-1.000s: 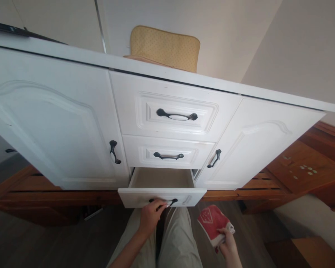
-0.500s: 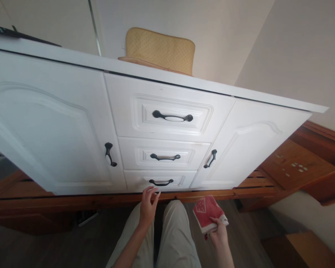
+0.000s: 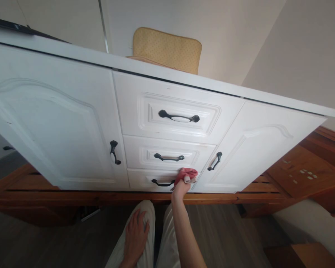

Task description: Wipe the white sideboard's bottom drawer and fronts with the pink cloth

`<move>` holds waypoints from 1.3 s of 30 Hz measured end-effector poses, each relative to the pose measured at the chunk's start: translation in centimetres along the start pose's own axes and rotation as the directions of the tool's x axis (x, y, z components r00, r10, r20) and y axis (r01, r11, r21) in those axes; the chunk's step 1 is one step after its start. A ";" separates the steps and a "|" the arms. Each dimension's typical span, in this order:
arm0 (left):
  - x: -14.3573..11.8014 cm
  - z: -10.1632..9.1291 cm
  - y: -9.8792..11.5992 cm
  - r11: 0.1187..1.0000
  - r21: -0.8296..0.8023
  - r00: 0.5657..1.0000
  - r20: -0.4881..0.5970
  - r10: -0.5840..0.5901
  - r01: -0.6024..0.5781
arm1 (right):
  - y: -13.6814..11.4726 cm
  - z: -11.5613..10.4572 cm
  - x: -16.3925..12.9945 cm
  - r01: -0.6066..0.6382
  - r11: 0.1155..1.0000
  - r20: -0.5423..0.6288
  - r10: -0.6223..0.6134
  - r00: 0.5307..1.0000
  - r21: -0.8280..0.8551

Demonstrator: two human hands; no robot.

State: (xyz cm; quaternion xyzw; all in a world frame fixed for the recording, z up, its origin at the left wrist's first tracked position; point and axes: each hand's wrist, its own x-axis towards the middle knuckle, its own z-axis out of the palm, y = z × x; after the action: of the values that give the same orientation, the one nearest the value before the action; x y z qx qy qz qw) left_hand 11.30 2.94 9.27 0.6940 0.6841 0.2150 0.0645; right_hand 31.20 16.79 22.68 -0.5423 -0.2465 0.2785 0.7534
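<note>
My right hand (image 3: 182,188) is closed on a red and white cloth (image 3: 187,173), which it presses against the right part of the bottom drawer (image 3: 139,178) of a white cabinet (image 3: 167,130). The cloth lies bunched beside the right end of that drawer's dark handle (image 3: 162,183), and most of my right fingers are hidden. My left hand (image 3: 137,232) rests flat on my left knee with its fingers spread, holding nothing. Above the bottom drawer are a middle drawer (image 3: 136,154) and a larger top drawer (image 3: 131,108), both shut.
Cabinet doors with dark handles (image 3: 115,152) flank the drawers. The cabinet stands on a wooden slatted bench (image 3: 44,197). On its top are a yellow dotted case (image 3: 167,50) and a dark flat device (image 3: 11,26). A brown box (image 3: 315,255) sits on the floor at right.
My right hand has carried the cloth up and left from beside my right knee onto the bottom drawer. My left hand has dropped from near the bottom handle to my knee.
</note>
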 end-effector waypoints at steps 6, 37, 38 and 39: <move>0.1 -0.2 -0.1 0.997 0.081 0.999 0.045 -0.013 0.010 | 1.8 10.6 -9.3 0.316 0.837 0.354 -0.160 0.921 -0.446; 0.1 -0.1 -0.2 0.999 0.029 1.000 0.006 -0.014 0.014 | -1.1 -10.0 4.2 0.694 -0.040 0.677 -0.267 0.685 -0.718; 0.1 -0.1 -0.1 1.000 0.025 1.000 0.004 -0.015 0.015 | -2.5 -9.0 4.4 0.700 -0.010 0.668 -0.310 0.677 -0.714; 0.1 -0.1 -0.1 1.000 0.023 1.000 0.000 -0.016 0.016 | -4.1 -7.9 4.7 0.707 0.034 0.654 -0.349 0.671 -0.707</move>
State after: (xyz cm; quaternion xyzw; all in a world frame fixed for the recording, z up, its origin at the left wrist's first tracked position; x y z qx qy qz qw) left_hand 11.16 2.99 9.31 0.6891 0.6922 0.2065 0.0584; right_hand 40.55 13.57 24.59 -0.6863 -0.6549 -0.1487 0.2791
